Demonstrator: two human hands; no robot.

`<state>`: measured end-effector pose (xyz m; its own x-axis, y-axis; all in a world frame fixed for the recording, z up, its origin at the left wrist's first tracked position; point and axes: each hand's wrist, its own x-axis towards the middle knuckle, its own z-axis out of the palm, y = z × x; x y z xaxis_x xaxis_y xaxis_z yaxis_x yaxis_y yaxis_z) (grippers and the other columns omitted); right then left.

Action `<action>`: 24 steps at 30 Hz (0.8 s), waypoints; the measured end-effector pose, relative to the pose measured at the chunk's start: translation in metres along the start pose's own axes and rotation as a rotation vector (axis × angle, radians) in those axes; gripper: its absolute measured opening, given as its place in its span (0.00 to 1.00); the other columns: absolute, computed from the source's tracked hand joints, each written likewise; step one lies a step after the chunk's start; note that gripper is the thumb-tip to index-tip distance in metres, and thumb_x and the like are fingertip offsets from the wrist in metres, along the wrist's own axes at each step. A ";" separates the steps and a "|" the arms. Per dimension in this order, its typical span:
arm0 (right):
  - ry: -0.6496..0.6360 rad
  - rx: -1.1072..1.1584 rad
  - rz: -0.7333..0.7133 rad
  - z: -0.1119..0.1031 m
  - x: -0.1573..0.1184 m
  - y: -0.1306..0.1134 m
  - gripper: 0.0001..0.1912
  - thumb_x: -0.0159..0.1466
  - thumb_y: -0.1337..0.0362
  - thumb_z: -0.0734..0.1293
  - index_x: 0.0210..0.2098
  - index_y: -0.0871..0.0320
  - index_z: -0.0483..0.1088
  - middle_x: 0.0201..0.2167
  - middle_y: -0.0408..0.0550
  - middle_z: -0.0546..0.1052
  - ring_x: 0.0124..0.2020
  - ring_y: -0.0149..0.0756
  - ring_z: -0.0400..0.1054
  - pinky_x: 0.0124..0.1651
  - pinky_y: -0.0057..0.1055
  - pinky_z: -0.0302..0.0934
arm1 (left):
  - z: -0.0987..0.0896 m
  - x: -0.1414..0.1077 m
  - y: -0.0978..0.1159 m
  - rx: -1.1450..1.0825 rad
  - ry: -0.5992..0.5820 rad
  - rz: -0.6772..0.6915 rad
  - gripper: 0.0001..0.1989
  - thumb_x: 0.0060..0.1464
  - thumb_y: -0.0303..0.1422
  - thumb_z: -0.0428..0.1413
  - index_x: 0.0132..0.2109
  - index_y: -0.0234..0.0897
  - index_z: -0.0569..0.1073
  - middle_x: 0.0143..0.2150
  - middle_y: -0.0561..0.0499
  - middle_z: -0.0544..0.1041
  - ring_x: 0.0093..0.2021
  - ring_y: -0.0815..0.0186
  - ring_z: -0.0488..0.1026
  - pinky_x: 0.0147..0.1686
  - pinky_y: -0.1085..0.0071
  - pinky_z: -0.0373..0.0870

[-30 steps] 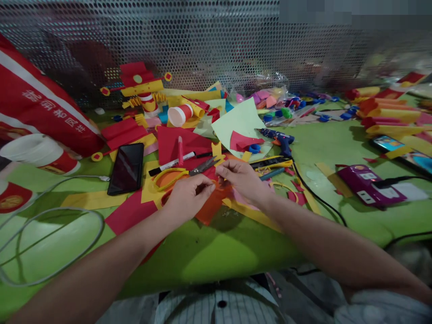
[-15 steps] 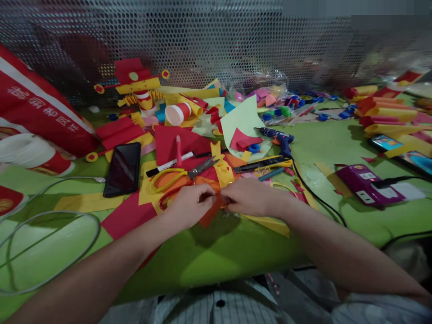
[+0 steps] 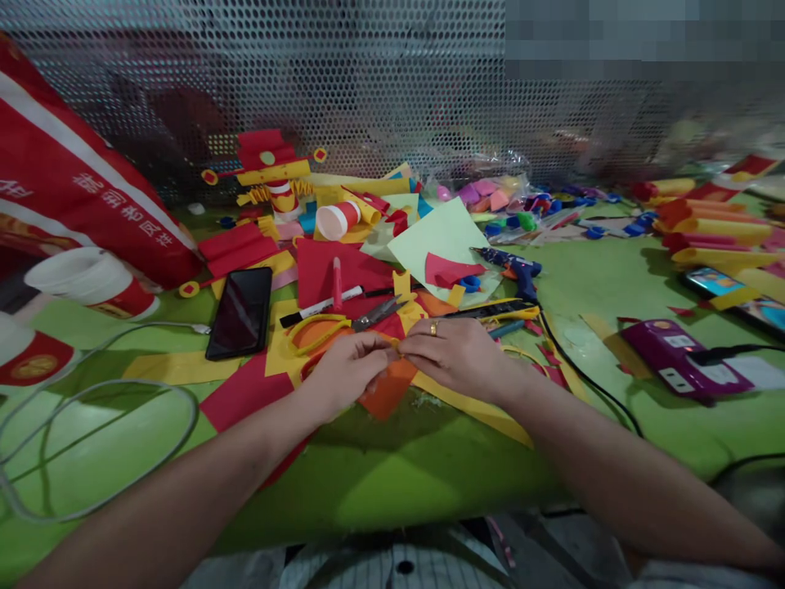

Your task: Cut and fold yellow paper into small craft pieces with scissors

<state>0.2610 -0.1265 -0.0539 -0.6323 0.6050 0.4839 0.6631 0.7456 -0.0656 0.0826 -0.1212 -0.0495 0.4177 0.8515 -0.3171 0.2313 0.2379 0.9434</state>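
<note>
My left hand (image 3: pixel 351 368) and my right hand (image 3: pixel 457 356) meet at the fingertips near the table's front edge. Both are closed in a pinch on a small piece of yellow paper (image 3: pixel 394 343), mostly covered by the fingers. Under them lies an orange paper piece (image 3: pixel 388 394). Just beyond the fingers are a cut yellow paper shape (image 3: pixel 403 286) and yellow-handled scissors (image 3: pixel 322 331) with open blades. A ring is on my right hand. Beside it lie a black and yellow cutter (image 3: pixel 491 309) and a long yellow paper strip (image 3: pixel 475 405).
A black phone (image 3: pixel 240 312), paper cups (image 3: pixel 91 282) and a looped white cable (image 3: pixel 190 409) lie left. A blue glue gun (image 3: pixel 521 270) and a purple power socket (image 3: pixel 684 356) are right. A paper-cup figure (image 3: pixel 275 176) stands behind, before a perforated metal panel (image 3: pixel 368 98).
The view has shifted, so the table things appear a little lower and to the right. My right hand has turned, showing its ring, and its fingers lie flatter against the left fingertips.
</note>
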 end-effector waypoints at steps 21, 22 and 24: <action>0.123 1.603 0.966 0.013 0.014 -0.011 0.17 0.43 0.54 0.75 0.23 0.59 0.70 0.14 0.38 0.69 0.16 0.23 0.60 0.21 0.24 0.55 | 0.001 0.001 0.000 -0.325 0.024 0.133 0.09 0.46 0.35 0.57 0.24 0.35 0.69 0.18 0.57 0.67 0.15 0.76 0.62 0.13 0.79 0.58; 0.108 1.625 0.974 0.013 0.014 -0.010 0.17 0.43 0.54 0.75 0.23 0.59 0.70 0.14 0.38 0.69 0.16 0.24 0.61 0.21 0.24 0.55 | 0.001 0.001 0.000 -0.343 0.015 0.128 0.09 0.46 0.35 0.56 0.24 0.35 0.69 0.18 0.57 0.67 0.15 0.75 0.62 0.13 0.79 0.58; 0.098 1.646 0.980 0.012 0.014 -0.009 0.17 0.42 0.54 0.75 0.23 0.59 0.71 0.14 0.39 0.70 0.16 0.24 0.62 0.20 0.24 0.55 | 0.000 0.000 0.001 -0.357 0.015 0.131 0.09 0.46 0.34 0.56 0.24 0.35 0.69 0.19 0.57 0.67 0.15 0.76 0.63 0.13 0.79 0.58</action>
<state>0.2414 -0.1211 -0.0574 -0.2674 0.9440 -0.1930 -0.2944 -0.2708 -0.9165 0.0833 -0.1210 -0.0489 0.4098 0.8917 -0.1921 -0.1450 0.2716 0.9514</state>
